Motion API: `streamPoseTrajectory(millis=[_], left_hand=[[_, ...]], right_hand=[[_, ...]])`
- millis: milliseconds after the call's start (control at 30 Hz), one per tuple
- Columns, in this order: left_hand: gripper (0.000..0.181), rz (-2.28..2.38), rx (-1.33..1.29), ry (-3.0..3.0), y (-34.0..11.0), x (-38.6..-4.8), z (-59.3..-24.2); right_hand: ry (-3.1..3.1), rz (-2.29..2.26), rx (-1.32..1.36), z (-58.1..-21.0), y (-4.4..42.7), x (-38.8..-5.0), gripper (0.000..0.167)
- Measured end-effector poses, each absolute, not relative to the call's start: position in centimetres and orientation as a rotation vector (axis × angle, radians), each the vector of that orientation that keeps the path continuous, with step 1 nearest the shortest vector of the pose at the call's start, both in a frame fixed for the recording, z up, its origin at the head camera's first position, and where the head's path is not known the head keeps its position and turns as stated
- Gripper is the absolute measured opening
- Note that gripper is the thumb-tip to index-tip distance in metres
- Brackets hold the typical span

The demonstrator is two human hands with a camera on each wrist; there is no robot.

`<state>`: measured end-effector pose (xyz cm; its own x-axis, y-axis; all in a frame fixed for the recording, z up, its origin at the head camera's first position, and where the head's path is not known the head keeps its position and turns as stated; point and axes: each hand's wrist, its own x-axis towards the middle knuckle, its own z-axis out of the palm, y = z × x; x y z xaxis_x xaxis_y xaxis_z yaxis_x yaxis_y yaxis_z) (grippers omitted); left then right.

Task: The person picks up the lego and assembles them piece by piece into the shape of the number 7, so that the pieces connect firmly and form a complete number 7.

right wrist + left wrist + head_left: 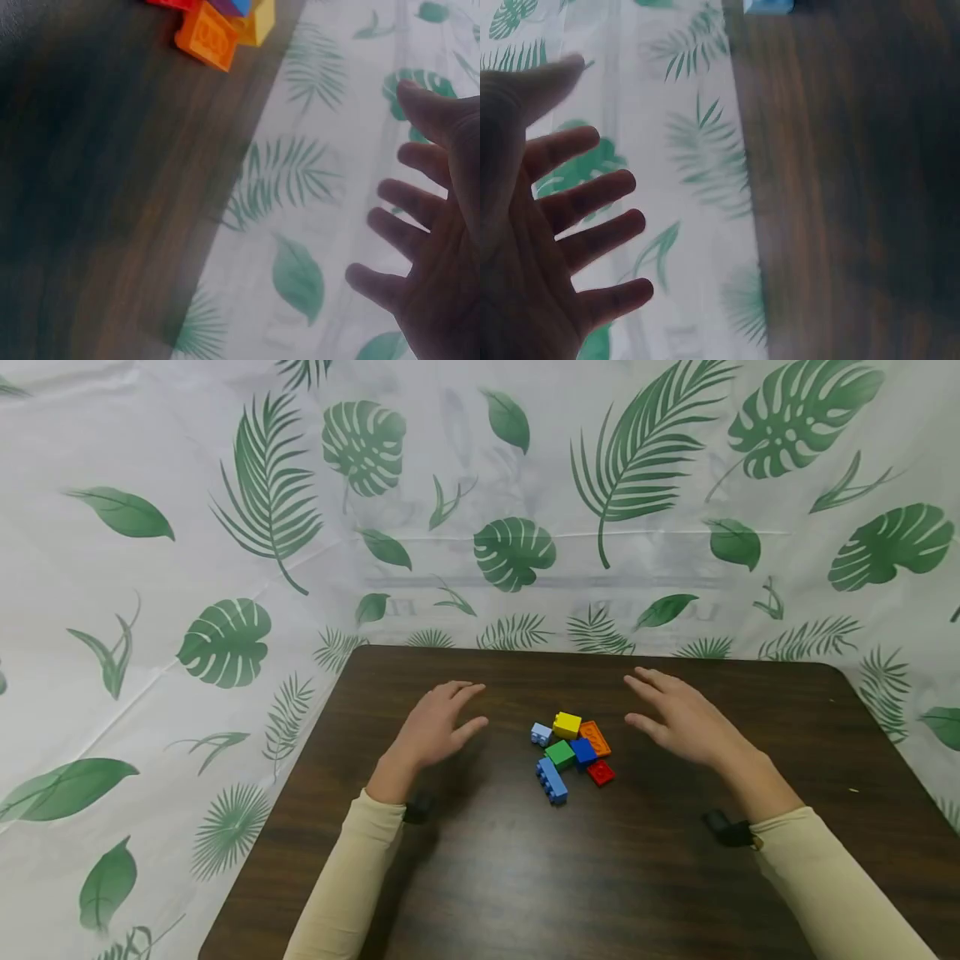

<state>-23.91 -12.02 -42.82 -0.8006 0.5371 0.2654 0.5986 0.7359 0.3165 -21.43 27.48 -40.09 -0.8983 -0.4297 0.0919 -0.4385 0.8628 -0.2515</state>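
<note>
1. left hand (431, 727): fingers extended, holding nothing.
2. bunched on the table (495, 893), apart from that hand: pale-blue brick (541, 734), long blue brick (552, 781), green brick (559, 755), yellow brick (567, 725), dark-blue brick (583, 752); probably light, stiff, sturdy; pinch opposite sides.
3. rightmost, orange piece (595, 738) and red piece (601, 772) look flatter, likely best pinched by edges.
4. right hand (690, 722): fingers apart, grasping nothing.

The left grip (432, 727) and right grip (688, 720) hover well apart, fingers (596, 191) extended and spread.
</note>
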Motion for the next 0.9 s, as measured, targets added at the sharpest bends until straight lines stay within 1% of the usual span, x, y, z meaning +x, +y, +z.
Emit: streamPoseTrajectory(millis=[200, 333, 533, 900], left_hand=[[0.041, -0.769, -0.876, -2.853, -9.5, -23.2, -44.7], [0.037, -0.852, -0.894, -2.899, -7.2, -22.7, -46.1], [0.051, -0.826, -0.912, -2.987, -3.7, -22.2, -47.9], [0.064, -0.351, -0.663, -3.073, 0.7, -21.8, -49.4]], right_hand=[[-3.085, 0.457, 0.687, -41.8, 26.4, -21.3, 0.057], [-3.105, 0.524, 0.675, -43.5, 25.4, -21.4, 0.049], [-3.103, 0.589, 0.641, -46.0, 23.7, -21.6, 0.045], [-3.09, 0.59, 0.542, -48.1, 22.0, -21.7, 0.045]])
